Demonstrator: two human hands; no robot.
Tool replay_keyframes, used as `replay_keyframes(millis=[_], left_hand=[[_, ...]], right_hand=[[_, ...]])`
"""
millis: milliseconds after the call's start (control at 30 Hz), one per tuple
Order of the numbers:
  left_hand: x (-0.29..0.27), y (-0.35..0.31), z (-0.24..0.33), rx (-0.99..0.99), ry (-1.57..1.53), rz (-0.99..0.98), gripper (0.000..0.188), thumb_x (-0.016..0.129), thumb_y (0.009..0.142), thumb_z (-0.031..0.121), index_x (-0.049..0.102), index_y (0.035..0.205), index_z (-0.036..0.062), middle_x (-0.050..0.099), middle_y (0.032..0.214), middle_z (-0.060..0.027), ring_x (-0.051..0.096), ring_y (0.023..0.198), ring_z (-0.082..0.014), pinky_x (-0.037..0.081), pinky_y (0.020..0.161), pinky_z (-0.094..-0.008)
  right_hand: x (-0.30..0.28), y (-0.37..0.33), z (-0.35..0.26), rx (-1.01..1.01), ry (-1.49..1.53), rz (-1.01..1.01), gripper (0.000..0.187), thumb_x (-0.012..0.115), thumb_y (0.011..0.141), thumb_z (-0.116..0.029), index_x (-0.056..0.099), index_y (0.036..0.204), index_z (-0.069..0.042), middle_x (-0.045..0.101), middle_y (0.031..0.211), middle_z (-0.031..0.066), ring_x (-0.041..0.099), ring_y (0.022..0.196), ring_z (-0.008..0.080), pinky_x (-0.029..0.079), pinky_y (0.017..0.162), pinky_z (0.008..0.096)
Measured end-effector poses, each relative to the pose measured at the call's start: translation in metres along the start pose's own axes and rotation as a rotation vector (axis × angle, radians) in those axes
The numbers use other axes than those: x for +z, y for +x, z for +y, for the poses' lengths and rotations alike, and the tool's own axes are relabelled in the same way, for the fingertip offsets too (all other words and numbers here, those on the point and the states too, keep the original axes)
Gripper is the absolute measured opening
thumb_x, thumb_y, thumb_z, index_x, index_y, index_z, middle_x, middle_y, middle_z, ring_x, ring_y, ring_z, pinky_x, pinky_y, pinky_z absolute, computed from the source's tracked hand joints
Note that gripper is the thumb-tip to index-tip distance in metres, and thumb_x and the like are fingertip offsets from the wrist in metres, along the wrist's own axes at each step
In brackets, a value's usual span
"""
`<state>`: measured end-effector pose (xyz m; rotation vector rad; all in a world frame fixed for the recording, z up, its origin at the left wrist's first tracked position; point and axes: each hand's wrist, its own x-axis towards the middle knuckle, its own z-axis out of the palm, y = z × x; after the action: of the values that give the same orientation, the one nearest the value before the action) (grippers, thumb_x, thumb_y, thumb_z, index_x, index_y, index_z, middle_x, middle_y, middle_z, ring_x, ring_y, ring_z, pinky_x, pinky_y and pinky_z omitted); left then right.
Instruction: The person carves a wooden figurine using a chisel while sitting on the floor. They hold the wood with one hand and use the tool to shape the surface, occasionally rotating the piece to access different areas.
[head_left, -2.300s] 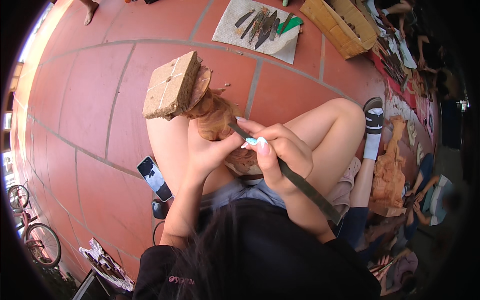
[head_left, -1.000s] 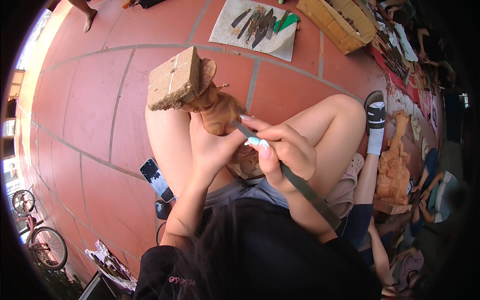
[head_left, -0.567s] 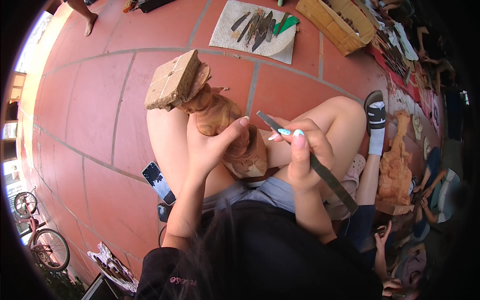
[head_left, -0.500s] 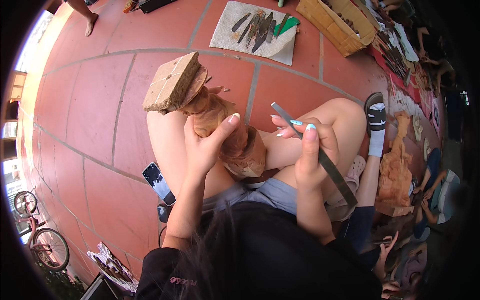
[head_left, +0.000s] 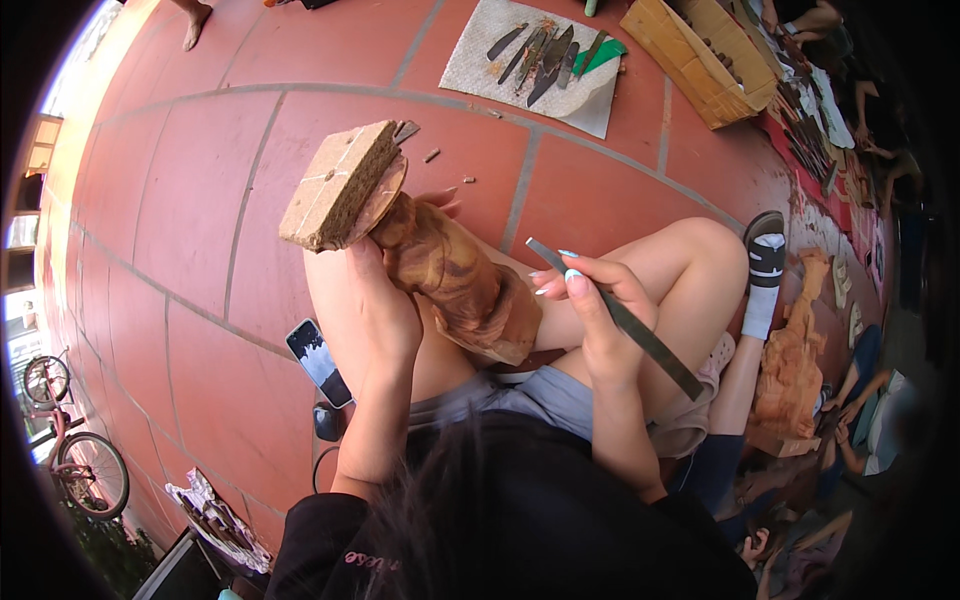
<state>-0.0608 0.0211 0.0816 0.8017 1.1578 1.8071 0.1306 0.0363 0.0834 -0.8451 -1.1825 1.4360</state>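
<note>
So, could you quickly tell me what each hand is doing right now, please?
Left hand: closed around the carved wooden piece, steadying it on the lap.
Right hand: closed on the long metal chisel, lifted off the wood.

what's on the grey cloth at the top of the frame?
On the grey cloth lies a row of dark metal carving tools side by side, with a green piece at their right end. Whatever lies beneath the tools and under the cloth is covered.

My left hand [head_left: 385, 310] grips the wooden carving [head_left: 450, 280] on my lap; my right hand [head_left: 600, 310] holds a metal file [head_left: 620, 320] just beside it.
</note>
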Motion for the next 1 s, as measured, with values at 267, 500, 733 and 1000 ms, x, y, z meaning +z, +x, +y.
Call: replay_keyframes(millis=[267,500,733,1000], left_hand=[[-0.023,0.011,-0.01,-0.024,-0.256,0.006,0.064,0.039,0.103,0.049,0.043,0.136,-0.006,0.064,0.116,-0.0261,0.065,0.109,-0.039,0.053,0.094,-0.0486],[-0.04,0.013,-0.003,0.083,-0.211,-0.141,0.052,0.067,0.089,0.027,0.052,0.125,-0.0079,0.066,0.107,-0.0217,0.066,0.106,-0.0365,0.053,0.095,-0.0489],[-0.025,0.005,0.025,-0.121,-0.016,0.051,0.039,0.076,0.061,-0.001,0.063,0.098,-0.0038,0.067,0.09,-0.0118,0.066,0.089,-0.0214,0.053,0.082,-0.0343],[-0.028,0.005,0.027,-0.283,-0.062,-0.002,0.079,0.062,0.04,0.012,0.055,0.117,-0.0057,0.063,0.081,-0.0135,0.064,0.078,-0.0249,0.054,0.078,-0.0328]], right_hand=[[0.009,-0.001,0.008,0.033,0.068,-0.06,0.018,0.061,0.097,-0.001,0.061,0.112,0.009,0.071,0.093,0.0175,0.071,0.091,0.021,0.058,0.088,0.0342],[0.036,0.016,0.011,0.041,0.207,-0.188,0.013,0.064,0.094,0.002,0.062,0.106,0.007,0.071,0.096,0.0164,0.071,0.092,0.0199,0.058,0.083,0.0291],[0.08,0.055,0.001,0.135,0.339,-0.284,0.018,0.065,0.094,-0.001,0.06,0.11,0.006,0.071,0.093,0.0146,0.072,0.083,0.0183,0.06,0.068,0.025],[0.091,0.046,0.018,-0.129,0.429,-0.252,0.024,0.059,0.101,-0.022,0.053,0.104,0.001,0.061,0.078,0.0076,0.053,0.057,0.0061,0.044,0.051,0.0195]])
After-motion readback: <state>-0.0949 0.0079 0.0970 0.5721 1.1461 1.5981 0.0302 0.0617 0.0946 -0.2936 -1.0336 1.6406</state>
